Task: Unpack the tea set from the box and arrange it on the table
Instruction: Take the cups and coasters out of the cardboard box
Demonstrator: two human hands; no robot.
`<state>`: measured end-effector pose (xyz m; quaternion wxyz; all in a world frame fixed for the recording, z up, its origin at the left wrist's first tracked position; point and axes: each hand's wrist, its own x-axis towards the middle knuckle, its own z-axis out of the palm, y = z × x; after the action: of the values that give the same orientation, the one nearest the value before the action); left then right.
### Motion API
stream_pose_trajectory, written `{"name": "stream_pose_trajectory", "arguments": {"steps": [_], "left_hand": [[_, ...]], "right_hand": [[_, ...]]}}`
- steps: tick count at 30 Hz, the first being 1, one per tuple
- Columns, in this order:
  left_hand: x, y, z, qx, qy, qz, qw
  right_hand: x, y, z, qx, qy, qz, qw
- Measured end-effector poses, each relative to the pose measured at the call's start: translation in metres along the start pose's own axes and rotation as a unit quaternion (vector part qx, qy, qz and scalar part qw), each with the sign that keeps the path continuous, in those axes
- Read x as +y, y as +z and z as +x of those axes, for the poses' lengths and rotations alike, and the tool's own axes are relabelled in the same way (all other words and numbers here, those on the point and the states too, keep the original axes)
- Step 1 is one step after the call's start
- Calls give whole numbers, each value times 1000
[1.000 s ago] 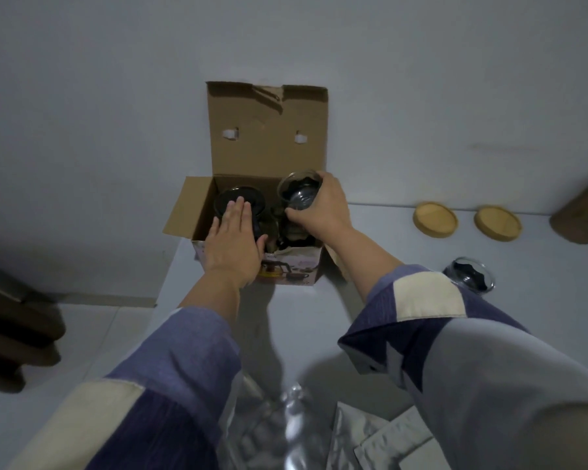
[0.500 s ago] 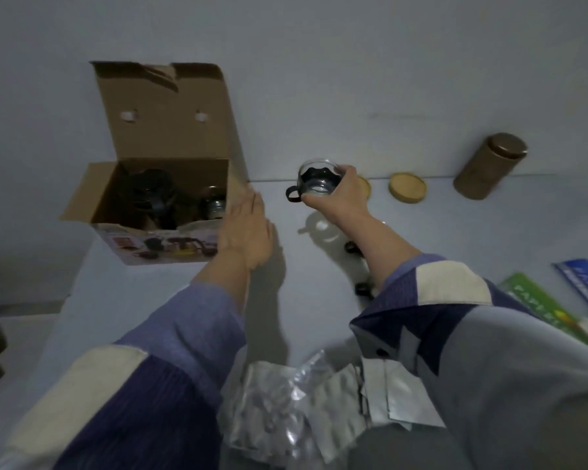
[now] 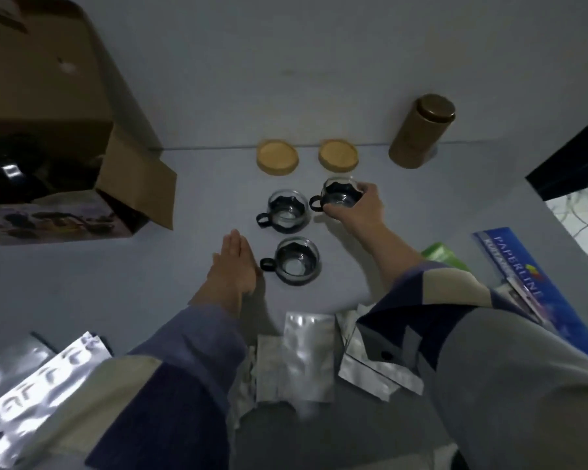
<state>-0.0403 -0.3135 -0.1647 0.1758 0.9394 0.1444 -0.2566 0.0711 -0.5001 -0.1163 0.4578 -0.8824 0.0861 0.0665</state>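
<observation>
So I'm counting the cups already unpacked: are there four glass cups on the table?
No, only three: two cups stand free, and the right hand grips the third cup.

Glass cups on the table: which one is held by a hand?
The cup farthest right, below the right wooden coaster; the right hand grips it.

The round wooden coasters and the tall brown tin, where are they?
left wooden coaster (image 3: 277, 160), head view, middle of its top.
right wooden coaster (image 3: 338, 159), head view, middle of its top.
tall brown tin (image 3: 418, 137), head view, on its side wall.

Glossy glass cups (image 3: 288, 210), matt cardboard box (image 3: 82, 106), wooden coasters (image 3: 277, 157), shiny foil pouches (image 3: 306, 357).
</observation>
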Motion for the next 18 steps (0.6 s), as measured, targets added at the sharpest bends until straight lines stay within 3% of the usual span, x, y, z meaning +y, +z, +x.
{"name": "stream_pose_trajectory", "arguments": {"steps": [7, 13, 18], "left_hand": [[-5, 4, 9, 4, -1, 8, 1000], [-7, 5, 9, 8, 5, 17, 1000], [-6, 4, 7, 13, 6, 21, 1000]], "right_hand": [[37, 9, 20, -4, 27, 37, 999], [40, 10, 28, 3, 5, 9, 1000], [31, 2, 23, -33, 37, -24, 998]]}}
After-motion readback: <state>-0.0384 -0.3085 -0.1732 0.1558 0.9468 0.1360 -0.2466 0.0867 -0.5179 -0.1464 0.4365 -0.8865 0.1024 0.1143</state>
